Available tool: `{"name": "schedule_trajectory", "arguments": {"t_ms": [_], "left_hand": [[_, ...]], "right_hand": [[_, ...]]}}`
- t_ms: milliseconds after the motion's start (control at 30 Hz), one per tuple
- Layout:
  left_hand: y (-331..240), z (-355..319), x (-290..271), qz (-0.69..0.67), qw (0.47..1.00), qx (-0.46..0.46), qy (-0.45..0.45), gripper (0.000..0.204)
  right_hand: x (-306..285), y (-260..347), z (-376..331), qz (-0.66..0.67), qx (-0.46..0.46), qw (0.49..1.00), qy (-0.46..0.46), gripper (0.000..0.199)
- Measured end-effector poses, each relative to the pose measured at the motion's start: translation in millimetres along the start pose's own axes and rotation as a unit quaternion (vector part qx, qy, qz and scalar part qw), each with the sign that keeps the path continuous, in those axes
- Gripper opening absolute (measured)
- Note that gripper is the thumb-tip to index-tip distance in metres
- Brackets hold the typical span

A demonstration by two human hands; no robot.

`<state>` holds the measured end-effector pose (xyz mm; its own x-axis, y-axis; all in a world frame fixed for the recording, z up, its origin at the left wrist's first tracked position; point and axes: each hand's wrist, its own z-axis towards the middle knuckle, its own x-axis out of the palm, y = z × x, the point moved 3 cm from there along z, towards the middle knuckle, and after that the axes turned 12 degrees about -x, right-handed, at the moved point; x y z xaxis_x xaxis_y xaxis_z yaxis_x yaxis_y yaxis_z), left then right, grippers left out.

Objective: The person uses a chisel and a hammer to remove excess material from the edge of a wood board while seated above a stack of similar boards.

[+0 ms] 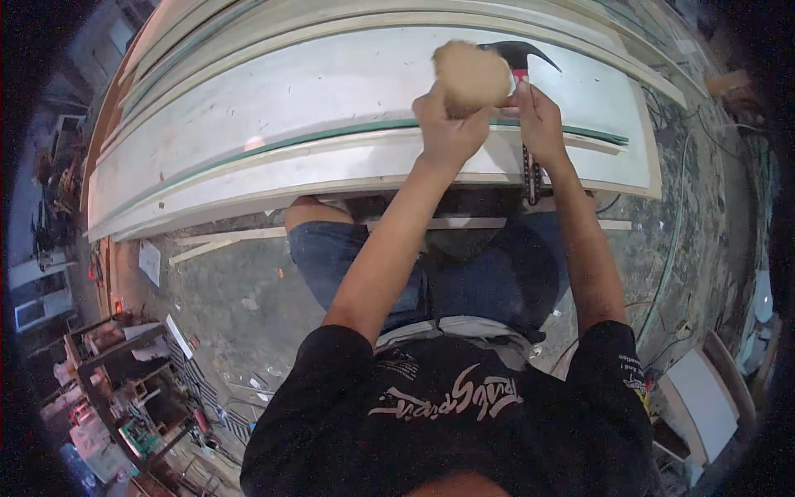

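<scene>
My left hand (451, 126) is closed around a tan, rounded block (472, 76), wood-coloured and somewhat blurred, raised over a long white panel (348, 79). Close beside it, my right hand (540, 124) grips a claw hammer (520, 56) just below its head. The black hammer head points away from me, with a red band at the neck. Below my fist the dark handle (532, 178) hangs down past the panel's near edge. The block overlaps part of the hammer head, so I cannot tell whether they touch.
A green-edged strip (348, 131) lies along the panel's near side. Long pale wooden strips (364, 26) run along the far side. Cables (675, 240) cross the floor at right. A cluttered shelf (124, 373) stands lower left; a white board (700, 398) leans lower right.
</scene>
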<state>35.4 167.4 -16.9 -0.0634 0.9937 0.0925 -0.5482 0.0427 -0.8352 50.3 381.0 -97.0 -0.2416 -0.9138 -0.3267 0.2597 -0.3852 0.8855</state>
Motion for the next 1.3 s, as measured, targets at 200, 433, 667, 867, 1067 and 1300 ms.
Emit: {"name": "schedule_trajectory", "arguments": {"t_ms": [200,433,667,867,1067,1300], "left_hand": [[-5,19,10,-0.002,0.995,-0.100,0.015,0.018],[1,26,11,-0.024,0.995,-0.098,0.026,0.015],[1,26,12,-0.038,0.984,-0.169,0.031,0.011],[5,20,4,-0.049,0.984,-0.161,0.059,0.018],[26,45,-11,-0.007,0.906,-0.318,0.278,0.029],[45,58,-12,-0.001,0.867,-0.319,0.384,0.031]], "right_hand": [[-34,126,20,0.028,0.007,0.999,-0.015,0.047],[-94,292,51,-0.132,-0.247,0.960,0.006,0.029],[-50,321,47,-0.248,-0.077,0.963,0.069,0.041],[-42,314,49,-0.278,-0.081,0.949,0.125,0.051],[-55,288,36,-0.094,0.012,0.995,0.021,0.054],[-52,175,6,-0.114,0.151,0.982,0.000,0.062]]}}
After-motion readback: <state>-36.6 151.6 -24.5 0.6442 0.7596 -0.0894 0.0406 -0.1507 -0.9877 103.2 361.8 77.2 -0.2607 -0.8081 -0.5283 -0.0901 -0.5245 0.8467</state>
